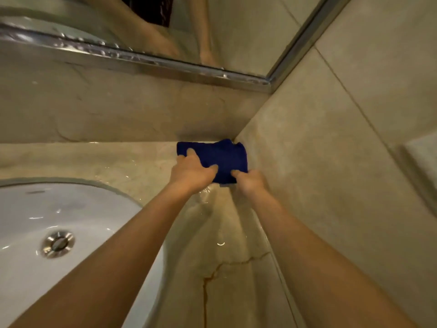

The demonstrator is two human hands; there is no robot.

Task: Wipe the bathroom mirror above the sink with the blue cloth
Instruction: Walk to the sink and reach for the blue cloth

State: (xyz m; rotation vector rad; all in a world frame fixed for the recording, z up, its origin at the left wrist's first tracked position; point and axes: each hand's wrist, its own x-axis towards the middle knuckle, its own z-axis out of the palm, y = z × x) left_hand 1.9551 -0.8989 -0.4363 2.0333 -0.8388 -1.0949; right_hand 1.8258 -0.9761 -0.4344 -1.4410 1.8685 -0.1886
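Note:
The folded blue cloth (221, 157) lies on the wet stone counter in the back right corner, against the side wall. My left hand (192, 172) presses on its left half, fingers spread over it. My right hand (248, 181) pinches its lower right edge. The mirror (236, 31) hangs above with a chrome frame and reflects both of my arms. Neither hand touches the mirror.
A white oval sink (71, 209) with a metal drain (58, 243) sits at the lower left. The beige counter (224, 280) is wet and has a cracked, rust-stained line. A tiled wall (343, 150) closes in on the right.

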